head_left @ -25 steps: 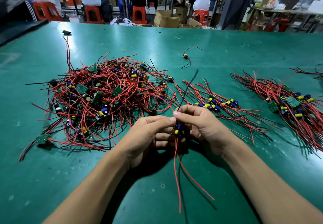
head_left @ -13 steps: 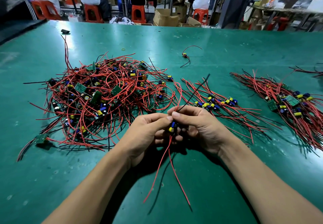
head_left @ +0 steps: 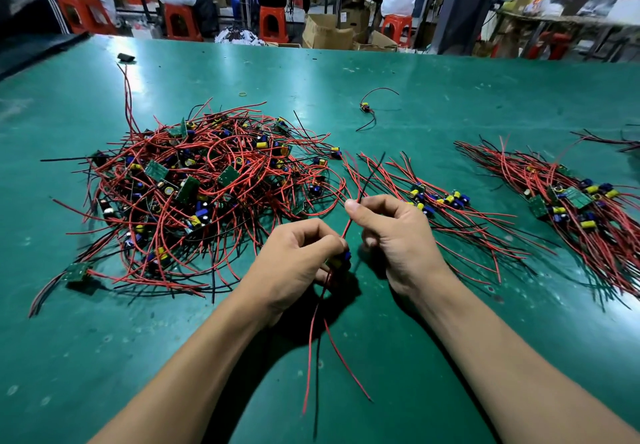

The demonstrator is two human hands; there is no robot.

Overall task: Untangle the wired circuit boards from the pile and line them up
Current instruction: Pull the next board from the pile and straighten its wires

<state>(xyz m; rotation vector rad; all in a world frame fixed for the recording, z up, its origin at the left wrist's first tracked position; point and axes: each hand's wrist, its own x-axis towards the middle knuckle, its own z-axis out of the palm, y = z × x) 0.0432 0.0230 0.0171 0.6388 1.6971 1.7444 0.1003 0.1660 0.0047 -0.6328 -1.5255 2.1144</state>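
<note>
A tangled pile of circuit boards (head_left: 194, 194) with red and black wires lies left of centre on the green table (head_left: 450, 104). In front of it my left hand (head_left: 294, 263) grips one small board (head_left: 343, 260) with blue and yellow parts; its lower wires hang toward me. My right hand (head_left: 398, 235) pinches that board's upper red and black wires (head_left: 349, 225) between thumb and forefinger. A short row of lined-up boards (head_left: 440, 201) lies just behind my right hand. A bigger lined-up bundle (head_left: 575, 204) lies at the right.
A single wired board (head_left: 365, 108) lies alone farther back. A small black object (head_left: 125, 57) sits at the far left, and a rubber band (head_left: 243, 94) lies near the pile's far side. More wires (head_left: 616, 142) reach in at the right edge. People on orange stools sit beyond the table.
My hands have drawn apart. The right hand has slid up along the board's upper wires, pulling them straight, while the left keeps the board. The lower wires swung slightly.
</note>
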